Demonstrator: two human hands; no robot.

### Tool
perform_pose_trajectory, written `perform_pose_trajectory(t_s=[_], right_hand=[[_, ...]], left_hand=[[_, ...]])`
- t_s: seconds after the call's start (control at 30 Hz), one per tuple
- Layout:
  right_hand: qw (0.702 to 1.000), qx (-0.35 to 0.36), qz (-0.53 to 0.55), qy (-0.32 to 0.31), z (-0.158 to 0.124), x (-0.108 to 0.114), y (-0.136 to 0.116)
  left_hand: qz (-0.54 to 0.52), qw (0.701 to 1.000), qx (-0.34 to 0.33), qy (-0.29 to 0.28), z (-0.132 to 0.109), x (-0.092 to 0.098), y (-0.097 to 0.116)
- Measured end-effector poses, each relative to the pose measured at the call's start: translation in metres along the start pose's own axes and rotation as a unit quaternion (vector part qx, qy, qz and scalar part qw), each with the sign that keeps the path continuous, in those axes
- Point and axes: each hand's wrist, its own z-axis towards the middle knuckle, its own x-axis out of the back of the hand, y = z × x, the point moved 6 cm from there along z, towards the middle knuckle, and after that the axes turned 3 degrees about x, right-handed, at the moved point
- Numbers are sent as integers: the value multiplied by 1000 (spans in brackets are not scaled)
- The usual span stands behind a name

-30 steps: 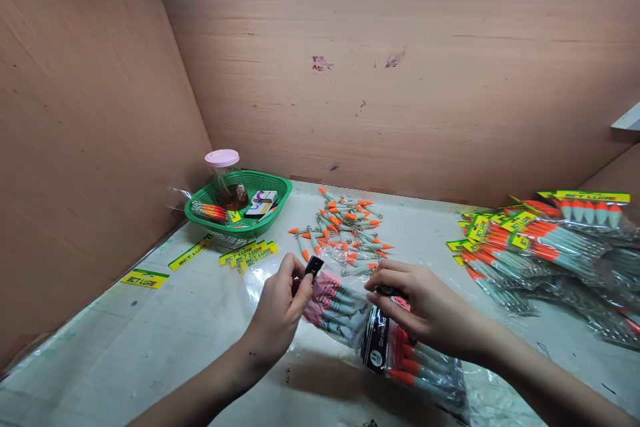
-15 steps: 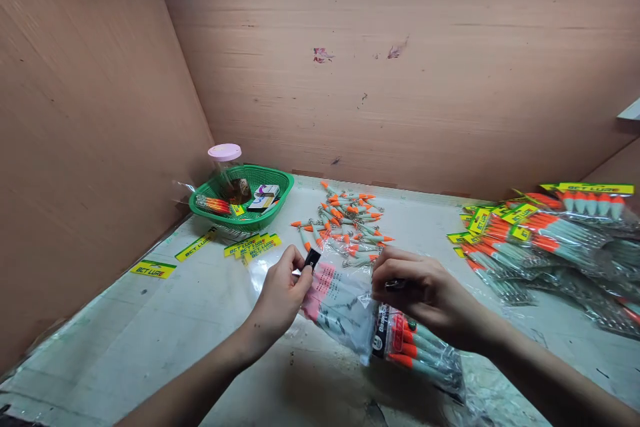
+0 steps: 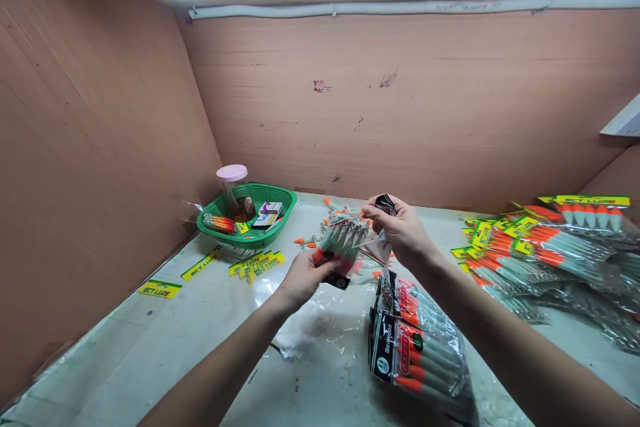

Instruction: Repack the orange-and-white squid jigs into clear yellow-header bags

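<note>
My left hand (image 3: 306, 278) is closed on a pack of fishing lures (image 3: 346, 240), with pale green bodies, orange ends, hooks at the top and a black label below. To its right, my raised right hand (image 3: 403, 230) grips a black-topped plastic wrapper (image 3: 385, 203); some clear plastic hangs beneath its fingers. Behind both hands lies a heap of loose orange-tipped lures (image 3: 327, 210), partly hidden. Below my right hand, a stack of packed lures with black header cards (image 3: 384, 340) rests on the table.
A green basket (image 3: 203, 230) at the back left holds a pink-lidded jar (image 3: 232, 173) and small packs. Yellow header cards (image 3: 160, 289) lie nearby. Clear plastic bags (image 3: 290, 327) sit near my left forearm. Packed lures with yellow cards (image 3: 550, 257) are piled at right.
The camera has tilted up, bringing the lamp into view. A pack of lures now shows in my left hand, where a black-edged piece was. My right hand has risen with black-topped plastic.
</note>
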Motion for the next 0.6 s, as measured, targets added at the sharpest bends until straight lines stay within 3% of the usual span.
perform_pose_trajectory(t_s=[0.17, 0.37, 0.47, 0.6], right_hand=[[997, 49, -39, 47, 37, 3, 13], [973, 33, -227, 33, 76, 15, 37], [946, 27, -322, 11, 70, 26, 40], [906, 49, -418, -40, 39, 31, 28]], left_hand=[[40, 996, 59, 62, 43, 27, 18], [123, 977, 117, 129, 103, 47, 54], [168, 966, 120, 156, 121, 51, 69], [218, 954, 90, 186, 130, 54, 84]])
